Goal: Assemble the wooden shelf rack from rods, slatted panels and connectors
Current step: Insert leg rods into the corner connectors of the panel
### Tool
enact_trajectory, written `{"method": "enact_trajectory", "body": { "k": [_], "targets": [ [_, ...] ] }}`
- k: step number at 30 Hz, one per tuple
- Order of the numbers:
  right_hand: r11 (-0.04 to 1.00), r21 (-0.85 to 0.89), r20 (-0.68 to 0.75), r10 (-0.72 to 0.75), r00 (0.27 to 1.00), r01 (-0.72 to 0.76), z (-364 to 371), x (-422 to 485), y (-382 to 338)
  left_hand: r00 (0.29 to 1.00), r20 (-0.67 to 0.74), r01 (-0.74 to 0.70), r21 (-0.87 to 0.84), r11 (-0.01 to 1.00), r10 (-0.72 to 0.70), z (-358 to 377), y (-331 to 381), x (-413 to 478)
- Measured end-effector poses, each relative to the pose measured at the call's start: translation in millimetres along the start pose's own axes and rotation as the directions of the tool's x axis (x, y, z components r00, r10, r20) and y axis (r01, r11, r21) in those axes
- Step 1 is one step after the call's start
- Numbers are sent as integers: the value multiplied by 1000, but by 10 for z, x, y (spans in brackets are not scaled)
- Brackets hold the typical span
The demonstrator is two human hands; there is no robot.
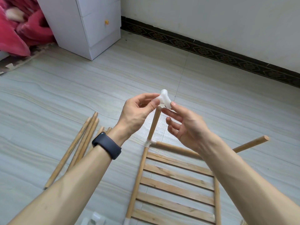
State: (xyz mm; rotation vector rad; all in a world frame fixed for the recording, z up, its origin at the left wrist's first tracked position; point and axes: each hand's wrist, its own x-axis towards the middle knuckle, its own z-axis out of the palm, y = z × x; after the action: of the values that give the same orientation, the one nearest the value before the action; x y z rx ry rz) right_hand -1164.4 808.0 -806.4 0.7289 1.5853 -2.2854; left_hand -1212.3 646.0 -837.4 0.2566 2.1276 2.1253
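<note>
Head view: left hand (136, 114), right hand (186, 127) both pinch connector (164, 96) above upright rod (155, 124).

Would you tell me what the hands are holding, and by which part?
A white connector: the left hand pinches its left branch, the right hand its right branch.

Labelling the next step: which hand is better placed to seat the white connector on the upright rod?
Probably left: the left hand pinches the connector directly above the rod tip; the right hand only pinches one lobe's end.
</note>
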Motion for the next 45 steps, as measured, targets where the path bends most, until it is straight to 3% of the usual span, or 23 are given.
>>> {"method": "enact_trajectory", "body": {
  "k": [4,8,14,22,29,40,45],
  "targets": [
    [992,-82,-31,-95,995,92,-10,44,-99,989,142,-47,103,994,32,-118,108,99],
    [989,-52,52,-137,989,140,2,62,-211,967,247,31,90,995,-52,-143,230,181],
    [967,104,-20,-231,973,232,62,59,-197,991,60,123,7,992,-123,-39,244,310],
    [854,-282,-151,-489,859,436,46,-22,157,958,208,206,-24,978,-197,-19,148,92],
    [689,-552,-174,-646,744,470,130,-98,225,964,159,223,-33,974,-215,76,91,72],
    [689,-548,-115,-624,773,475,114,-100,188,966,141,219,11,976,-218,102,99,149],
    [781,-437,-129,-546,828,447,106,-95,163,983,126,136,11,991,-136,106,131,171]
  ]
}}
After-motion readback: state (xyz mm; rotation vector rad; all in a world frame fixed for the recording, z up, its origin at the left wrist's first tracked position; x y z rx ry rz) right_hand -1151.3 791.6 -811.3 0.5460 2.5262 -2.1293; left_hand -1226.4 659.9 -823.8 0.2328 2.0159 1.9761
